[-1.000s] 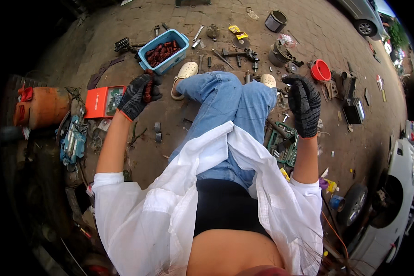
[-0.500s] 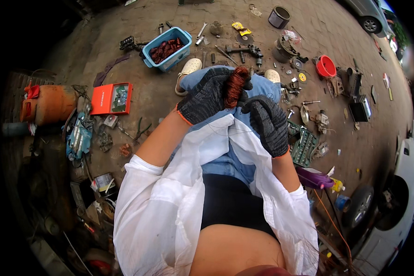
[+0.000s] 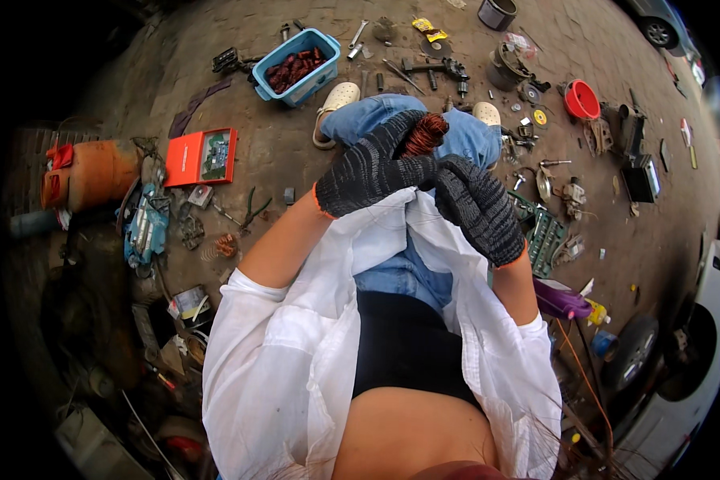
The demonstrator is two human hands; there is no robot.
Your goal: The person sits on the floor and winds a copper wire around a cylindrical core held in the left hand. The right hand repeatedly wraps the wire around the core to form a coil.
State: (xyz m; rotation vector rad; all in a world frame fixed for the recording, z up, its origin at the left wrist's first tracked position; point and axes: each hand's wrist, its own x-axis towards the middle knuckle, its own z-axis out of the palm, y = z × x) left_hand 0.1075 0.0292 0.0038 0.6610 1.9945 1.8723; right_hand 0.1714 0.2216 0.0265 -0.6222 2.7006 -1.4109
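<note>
A thick bundle of reddish-brown copper wire [image 3: 426,134] is tilted over my lap. My left hand [image 3: 370,170], in a dark grey knitted glove with an orange cuff, is closed around it, hiding its lower part. My right hand [image 3: 482,206], gloved the same way, is closed with curled fingers and meets the left fingertips just below the bundle. Whatever its fingers pinch is hidden. Beyond my knees on the left, a light blue plastic tub [image 3: 310,86] contains several similar reddish-brown wire bundles [image 3: 294,70].
An open red box [image 3: 188,160] with a circuit board lies left, beside an orange gas cylinder [image 3: 104,174]. Wrenches [image 3: 358,34] and metal parts are scattered ahead. At right are a red bowl [image 3: 582,101], a green socket-set case [image 3: 546,238] and a purple case [image 3: 562,301].
My right hand has come up against the left fingertips. The wire bundle has tilted to the right, and less of it shows. The whole view has shifted slightly.
</note>
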